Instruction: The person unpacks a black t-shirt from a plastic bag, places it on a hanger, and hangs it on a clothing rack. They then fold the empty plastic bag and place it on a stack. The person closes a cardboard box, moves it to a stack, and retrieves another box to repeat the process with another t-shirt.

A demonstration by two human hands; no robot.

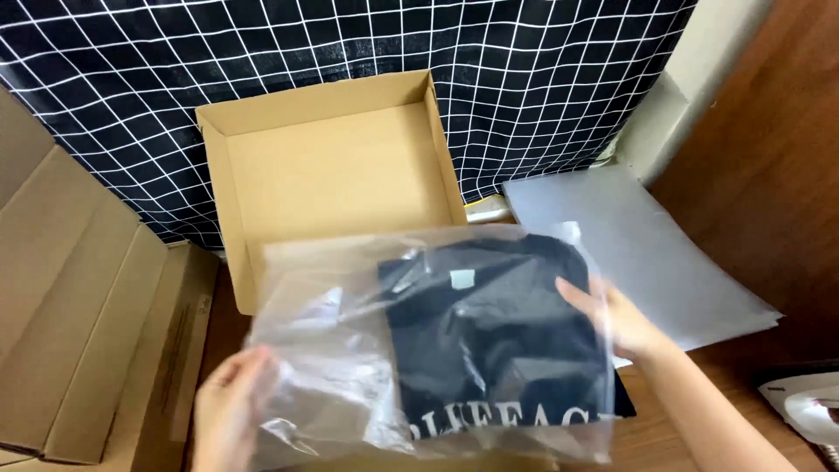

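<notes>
Both hands hold a clear bag (350, 350) over the open box (332, 170): the left hand (229, 411) clenches its corner, the right hand (616, 319) grips its edge. The dark shirt (498, 341) sits half inside; the slick plastic could let it slide out or bunch.

both hands hold a clear plastic bag (350, 350) with a folded dark shirt (498, 341) half inside: left hand (229, 411) at its open edge, right hand (616, 319) on the shirt side, before an open cardboard box (332, 166).
</notes>
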